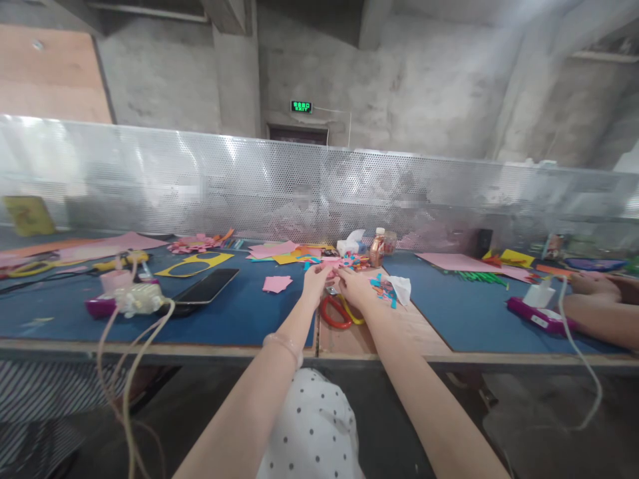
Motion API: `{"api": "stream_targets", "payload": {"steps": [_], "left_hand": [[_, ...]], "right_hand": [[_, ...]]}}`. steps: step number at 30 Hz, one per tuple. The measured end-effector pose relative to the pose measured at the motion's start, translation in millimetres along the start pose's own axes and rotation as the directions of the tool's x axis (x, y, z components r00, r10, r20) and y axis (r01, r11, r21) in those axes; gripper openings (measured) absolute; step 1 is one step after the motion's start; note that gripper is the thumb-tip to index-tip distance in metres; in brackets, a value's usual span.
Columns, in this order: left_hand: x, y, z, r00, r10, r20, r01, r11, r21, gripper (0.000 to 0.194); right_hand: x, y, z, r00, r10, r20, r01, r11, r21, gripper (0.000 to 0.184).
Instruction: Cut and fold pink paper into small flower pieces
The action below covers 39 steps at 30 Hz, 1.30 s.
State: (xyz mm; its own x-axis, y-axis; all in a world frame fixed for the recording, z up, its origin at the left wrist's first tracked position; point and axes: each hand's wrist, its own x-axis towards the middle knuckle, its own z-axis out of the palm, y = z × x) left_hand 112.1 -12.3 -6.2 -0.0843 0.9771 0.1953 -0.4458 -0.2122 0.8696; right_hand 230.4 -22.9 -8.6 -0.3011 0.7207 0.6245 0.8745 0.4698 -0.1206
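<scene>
Pink paper (331, 264) sits between your left hand (316, 278), which pinches it, apparently to steady it, and your right hand (355, 285), whose grip I cannot tell. Scissors (333, 321) lie just nearer you than both, probably for easy reach.

Held piece (333, 262): pink
Scissor handles (338, 326): I see red, yellow by the desk's (424, 334) front edge
Lap cloth (312, 426): white, dark dots

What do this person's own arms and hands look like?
The left hand and right hand are ungloved, and neither arm shows a sleeve. A pale, narrow bangle sits around the left forearm; the right shows nothing worn.
</scene>
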Motion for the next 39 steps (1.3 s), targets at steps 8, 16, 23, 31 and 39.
{"api": "stream_targets", "payload": {"steps": [8, 16, 23, 31, 39], "left_hand": [[8.9, -9.9, -0.8, 0.998, 0.019, 0.061, -0.03, 0.982, 0.186, 0.019], [10.4, -11.2, -1.8, 0.994, 0.071, 0.083, -0.087, 0.974, 0.208, 0.027], [8.3, -10.6, -2.1, 0.991, 0.113, 0.064, -0.124, 0.974, 0.192, 0.029], [10.9, -14.0, -4.4, 0.974, 0.175, 0.141, -0.214, 0.917, 0.338, 0.01], [10.1, -11.6, -5.6, 0.955, 0.232, 0.185, -0.288, 0.876, 0.386, 0.011]], "right_hand": [[8.6, 17.7, 6.4, 0.964, 0.229, -0.134, -0.159, 0.904, 0.397, 0.024], [6.3, 16.0, -1.6, 0.977, 0.188, 0.099, -0.211, 0.796, 0.567, 0.029], [6.3, 19.4, 1.1, 0.962, 0.254, 0.096, -0.261, 0.766, 0.587, 0.033], [10.1, 22.9, 3.4, 0.952, 0.283, 0.118, -0.287, 0.687, 0.667, 0.022], [10.3, 23.7, 0.8, 0.96, 0.263, 0.102, -0.258, 0.675, 0.692, 0.02]]}}
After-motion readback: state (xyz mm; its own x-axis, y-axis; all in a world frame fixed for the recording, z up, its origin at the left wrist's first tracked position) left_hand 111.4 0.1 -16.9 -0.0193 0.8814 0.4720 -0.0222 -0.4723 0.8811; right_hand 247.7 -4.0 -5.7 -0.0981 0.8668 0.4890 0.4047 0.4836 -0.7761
